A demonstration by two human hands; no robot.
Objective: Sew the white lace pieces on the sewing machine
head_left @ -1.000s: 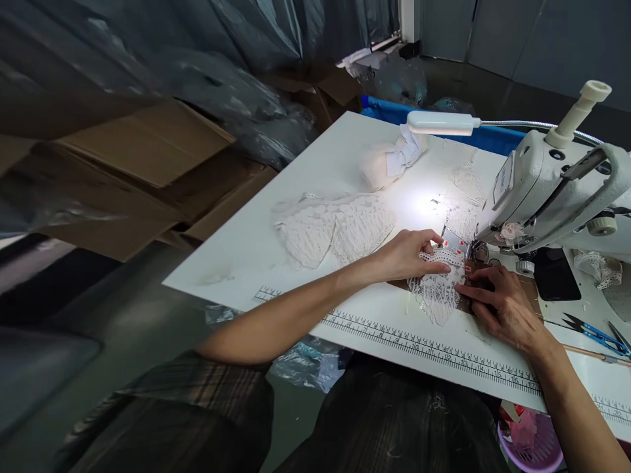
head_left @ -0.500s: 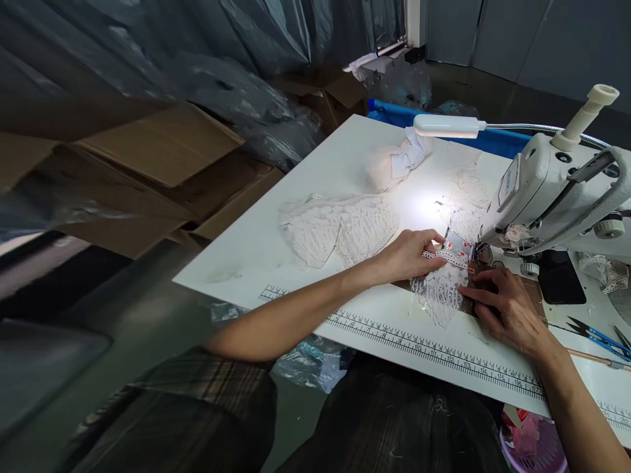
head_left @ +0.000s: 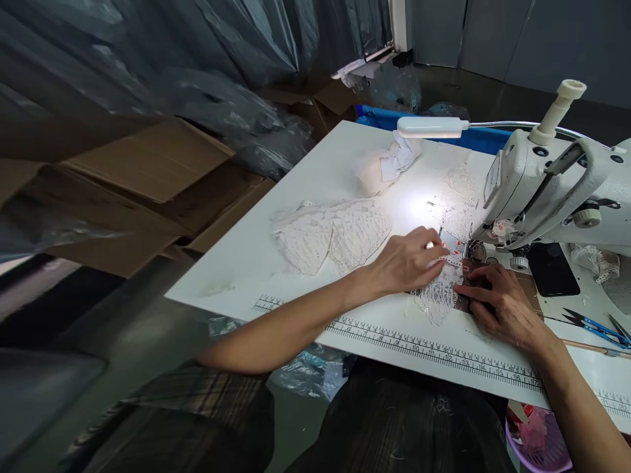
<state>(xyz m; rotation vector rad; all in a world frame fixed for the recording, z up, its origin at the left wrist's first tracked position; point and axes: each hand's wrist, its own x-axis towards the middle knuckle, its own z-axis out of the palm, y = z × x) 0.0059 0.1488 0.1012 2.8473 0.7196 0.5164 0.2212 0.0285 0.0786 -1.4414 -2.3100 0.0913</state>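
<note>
A white lace piece (head_left: 438, 299) lies at the sewing machine's (head_left: 513, 171) needle area, its upper edge running towards the presser foot. My left hand (head_left: 411, 259) is on its left side, thumb and curled fingers closed on the edge; the fingertips partly cover the lace. To the right, my right hand (head_left: 503, 302) rests palm down with fingers apart, the index fingertip touching the lace's right edge. The metal plate with red marks (head_left: 451, 244) sits just beyond the left fingers.
Further lace cups (head_left: 335, 233) and a pale padded piece (head_left: 374, 172) lie left on the table (head_left: 236, 263). A lamp (head_left: 431, 127) hangs above. On the right are a phone (head_left: 553, 269), blue thread snips (head_left: 596, 326) and a thin stick (head_left: 591, 347). Cardboard boxes (head_left: 152, 157) stand beyond the left edge.
My left hand has shifted its fingers on the lace edge, now more curled and covering more of it. My right hand stays nearly in place. The whole view has moved slightly.
</note>
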